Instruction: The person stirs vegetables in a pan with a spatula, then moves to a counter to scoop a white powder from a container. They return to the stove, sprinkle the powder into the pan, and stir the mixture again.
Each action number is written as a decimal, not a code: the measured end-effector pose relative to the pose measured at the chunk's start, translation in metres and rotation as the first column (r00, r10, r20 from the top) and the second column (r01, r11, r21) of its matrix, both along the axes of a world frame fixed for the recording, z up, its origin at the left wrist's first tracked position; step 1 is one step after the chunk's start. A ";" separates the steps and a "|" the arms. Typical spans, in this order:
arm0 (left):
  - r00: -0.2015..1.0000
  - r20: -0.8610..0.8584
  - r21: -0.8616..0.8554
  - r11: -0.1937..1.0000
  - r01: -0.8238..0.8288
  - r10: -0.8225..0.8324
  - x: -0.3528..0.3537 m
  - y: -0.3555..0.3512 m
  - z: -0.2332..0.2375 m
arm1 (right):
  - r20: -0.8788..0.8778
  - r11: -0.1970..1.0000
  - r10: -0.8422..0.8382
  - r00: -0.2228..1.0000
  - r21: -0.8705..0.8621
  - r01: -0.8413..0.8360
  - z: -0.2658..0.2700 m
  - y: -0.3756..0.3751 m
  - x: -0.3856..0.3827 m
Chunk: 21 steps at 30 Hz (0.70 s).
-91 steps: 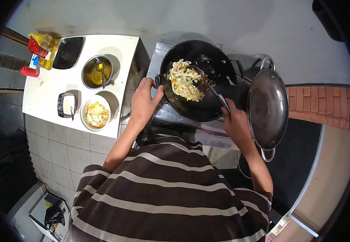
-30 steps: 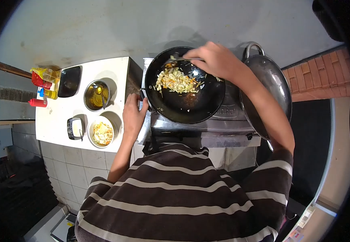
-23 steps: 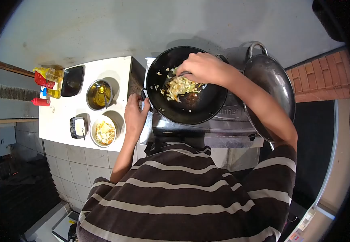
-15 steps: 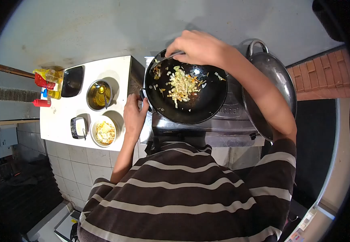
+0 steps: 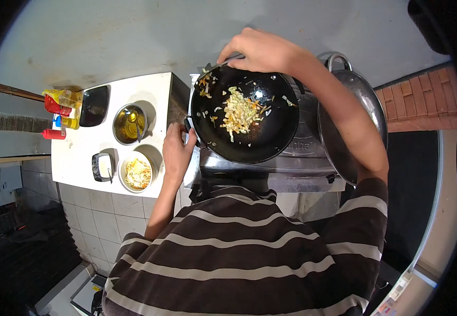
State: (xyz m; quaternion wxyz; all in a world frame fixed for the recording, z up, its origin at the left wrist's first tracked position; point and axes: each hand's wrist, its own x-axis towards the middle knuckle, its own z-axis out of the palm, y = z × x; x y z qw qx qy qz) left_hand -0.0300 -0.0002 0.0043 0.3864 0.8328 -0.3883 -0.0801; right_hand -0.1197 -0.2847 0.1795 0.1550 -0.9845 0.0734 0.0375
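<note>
A black wok (image 5: 278, 129) sits on the stove, with chopped cabbage and carrot (image 5: 241, 111) heaped in its middle and bits stuck round its sides. At the wok's left rim, my left hand (image 5: 176, 152) has its thumb and fingers closed about the small black wok handle (image 5: 188, 124). Over the far rim, my right hand (image 5: 254, 50) grips a spatula (image 5: 232, 59) by its handle. The spatula's blade points down to the wok's upper left side, where vegetable bits lie; its outline is hard to make out.
Left of the stove (image 5: 312, 176), a white table (image 5: 76, 163) carries a bowl of shredded vegetables (image 5: 138, 174), a metal pot of oil (image 5: 128, 125), a small black dish (image 5: 102, 167), a black tray (image 5: 95, 106) and several bottles. A large metal pan (image 5: 362, 102) stands to the right.
My right hand has moved up with the spatula, away from the wok's inside toward the far rim. The wok has shifted slightly right, and my left hand stays at its handle.
</note>
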 end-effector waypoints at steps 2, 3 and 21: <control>1.000 0.010 -0.003 1.000 0.006 -0.006 0.000 0.000 0.001 | -0.037 0.997 0.058 0.998 0.057 -0.056 -0.021 -0.002 0.008; 1.000 0.009 -0.004 1.000 0.004 -0.004 0.000 0.000 0.001 | -0.085 0.998 0.020 0.996 0.057 -0.016 -0.029 0.004 0.004; 0.999 -0.042 0.052 0.998 0.029 -0.027 0.002 0.001 0.006 | -0.051 0.999 -0.047 0.998 -0.025 0.046 -0.062 -0.001 -0.045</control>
